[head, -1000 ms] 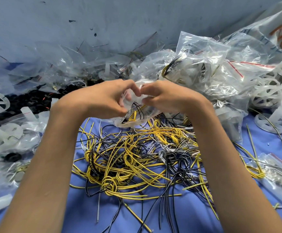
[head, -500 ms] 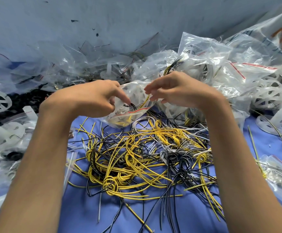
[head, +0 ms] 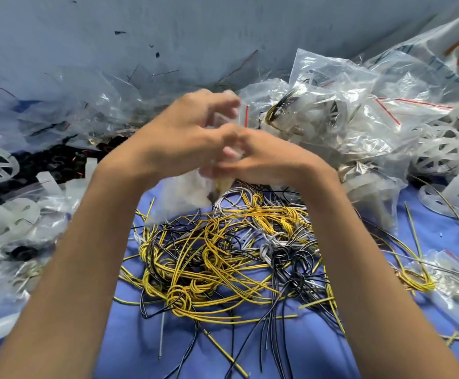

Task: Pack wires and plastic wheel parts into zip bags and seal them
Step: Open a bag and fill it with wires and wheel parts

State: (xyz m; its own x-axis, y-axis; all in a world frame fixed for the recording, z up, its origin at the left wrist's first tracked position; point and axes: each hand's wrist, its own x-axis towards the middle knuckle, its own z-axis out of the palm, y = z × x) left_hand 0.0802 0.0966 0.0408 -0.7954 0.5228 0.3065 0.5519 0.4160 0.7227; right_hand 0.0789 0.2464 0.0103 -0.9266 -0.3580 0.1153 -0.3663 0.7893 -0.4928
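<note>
Where they stood slightly apart half a second ago, the left hand (head: 192, 132) and right hand (head: 266, 157) now meet above the wire pile (head: 223, 255), both clutching the zip bag (head: 184, 192) raised just over it. Sealing seems under way, though blur hides the zip.

tangled wires (head: 223, 258) lie on the cloth (head: 291, 351), filled zip bags (head: 340, 105) behind, plastic wheels (head: 447, 149) right.
</note>
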